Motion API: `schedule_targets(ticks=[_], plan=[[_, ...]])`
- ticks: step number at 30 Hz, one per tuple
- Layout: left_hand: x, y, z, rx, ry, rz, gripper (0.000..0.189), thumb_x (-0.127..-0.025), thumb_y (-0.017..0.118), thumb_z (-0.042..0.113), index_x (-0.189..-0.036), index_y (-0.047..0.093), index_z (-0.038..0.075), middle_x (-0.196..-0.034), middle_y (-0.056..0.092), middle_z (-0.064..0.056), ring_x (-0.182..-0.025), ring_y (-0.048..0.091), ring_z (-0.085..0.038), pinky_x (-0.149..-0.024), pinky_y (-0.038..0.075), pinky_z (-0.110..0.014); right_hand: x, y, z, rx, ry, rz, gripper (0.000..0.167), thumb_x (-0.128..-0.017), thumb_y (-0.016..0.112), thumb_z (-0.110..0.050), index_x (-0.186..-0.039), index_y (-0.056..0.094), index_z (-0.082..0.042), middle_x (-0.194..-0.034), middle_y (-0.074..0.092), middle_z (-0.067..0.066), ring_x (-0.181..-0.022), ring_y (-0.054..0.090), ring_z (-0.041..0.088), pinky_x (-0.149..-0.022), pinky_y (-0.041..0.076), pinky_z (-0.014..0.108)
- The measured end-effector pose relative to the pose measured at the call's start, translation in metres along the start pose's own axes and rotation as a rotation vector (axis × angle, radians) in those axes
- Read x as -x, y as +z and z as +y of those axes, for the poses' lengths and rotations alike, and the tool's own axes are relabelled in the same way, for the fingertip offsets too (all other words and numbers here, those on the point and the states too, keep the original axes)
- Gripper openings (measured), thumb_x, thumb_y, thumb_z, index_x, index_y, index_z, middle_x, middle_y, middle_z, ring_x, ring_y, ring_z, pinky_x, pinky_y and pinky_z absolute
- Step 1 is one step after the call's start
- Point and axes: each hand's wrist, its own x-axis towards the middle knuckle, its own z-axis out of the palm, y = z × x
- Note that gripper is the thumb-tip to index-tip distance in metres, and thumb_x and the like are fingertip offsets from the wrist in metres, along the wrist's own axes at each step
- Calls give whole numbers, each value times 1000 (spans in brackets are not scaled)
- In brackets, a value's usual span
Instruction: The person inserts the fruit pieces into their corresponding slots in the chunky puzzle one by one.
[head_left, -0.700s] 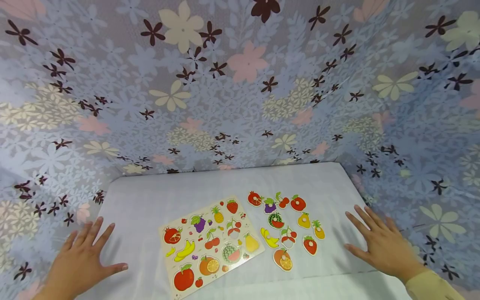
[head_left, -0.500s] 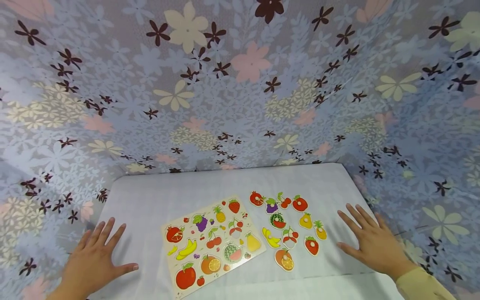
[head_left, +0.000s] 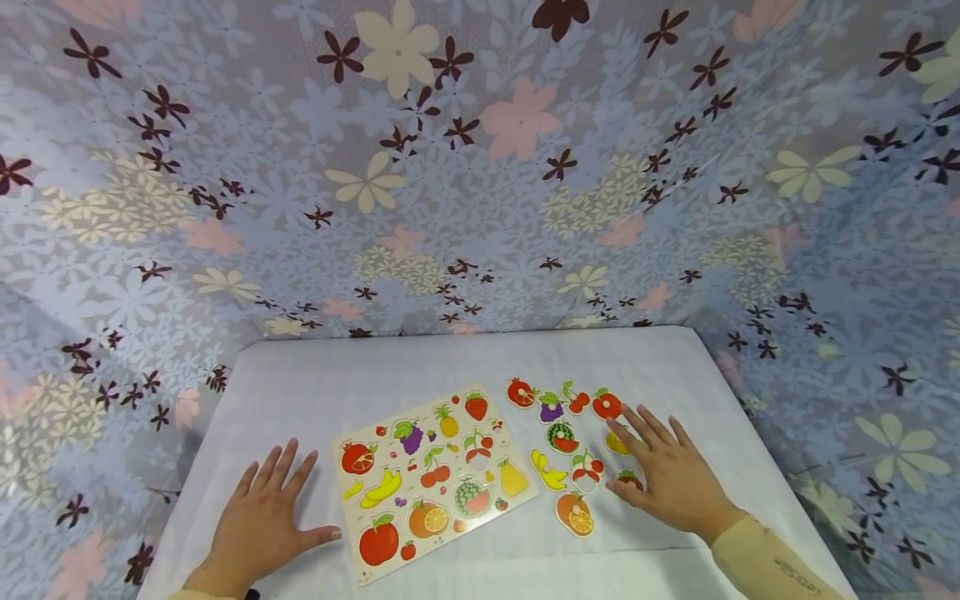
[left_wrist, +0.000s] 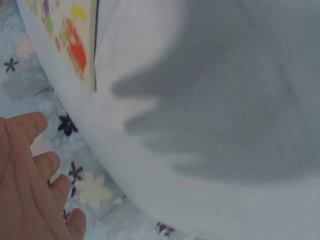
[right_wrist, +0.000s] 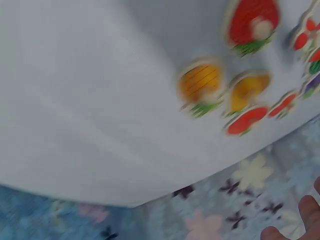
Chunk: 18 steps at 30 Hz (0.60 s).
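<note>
My left hand [head_left: 262, 508], fingers spread, is left of the fruit puzzle board [head_left: 411, 492], apart from it; the left wrist view shows the board's edge [left_wrist: 91, 55]. My right hand [head_left: 671, 475] hovers with extended fingers over the right side of the loose knobbed pieces. It partly hides the pear piece [head_left: 617, 443] and strawberry piece [head_left: 630, 478]. The pineapple piece [right_wrist: 201, 82], covered in the head view, shows in the right wrist view. The apple piece [head_left: 606, 406] lies by its fingertips. Neither hand holds anything.
Between board and right hand lie the watermelon piece [head_left: 562, 437], banana piece [head_left: 547, 472], cherry piece [head_left: 587, 472] and orange piece [head_left: 575, 515]. Pomegranate [head_left: 521, 392] and grape [head_left: 551, 408] pieces lie farther back. Flowered cloth [head_left: 450, 208] encloses the white table [head_left: 337, 367].
Both hands have moved inward: the left toward the board, the right leftward over the pear, pineapple and strawberry pieces. The camera view has shifted slightly. Board and pieces stay in place.
</note>
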Motion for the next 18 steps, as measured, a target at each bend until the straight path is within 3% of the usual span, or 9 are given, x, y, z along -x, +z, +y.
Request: schedule_targets(ticks=[4, 8, 14, 18], plan=[[0, 12, 13, 34, -7, -6, 116, -62, 66, 86, -147, 50, 8, -156, 34, -23, -141, 30, -44, -114, 21, -63, -13, 9, -21, -47, -31, -33, 84, -87, 63, -65, -154, 40, -20, -161, 28, 10, -147, 23, 35, -119, 0, 56], [2, 23, 23, 69, -25, -28, 118, -62, 65, 87, -147, 49, 7, -156, 34, -23, -141, 30, -44, -114, 21, -64, -26, 20, -40, -81, -77, -35, 80, -88, 65, -62, -152, 45, -19, -160, 32, 9, -145, 29, 34, -118, 10, 60], [5, 38, 32, 96, -38, -103, 123, -62, 57, 92, -149, 45, 6, -157, 31, -24, -141, 29, -45, -113, 20, -65, -35, 39, -52, -144, -114, -42, 69, -87, 70, -57, -143, 57, -20, -139, 57, 4, -131, 49, 28, -115, 26, 57], [6, 43, 33, 96, -43, -120, 127, -60, 53, 95, -150, 44, 6, -157, 32, -24, -141, 30, -45, -113, 21, -66, -38, 49, -55, -130, -115, -87, 67, -85, 71, -60, -137, 62, -21, -127, 63, -1, -120, 55, 23, -113, 33, 50]])
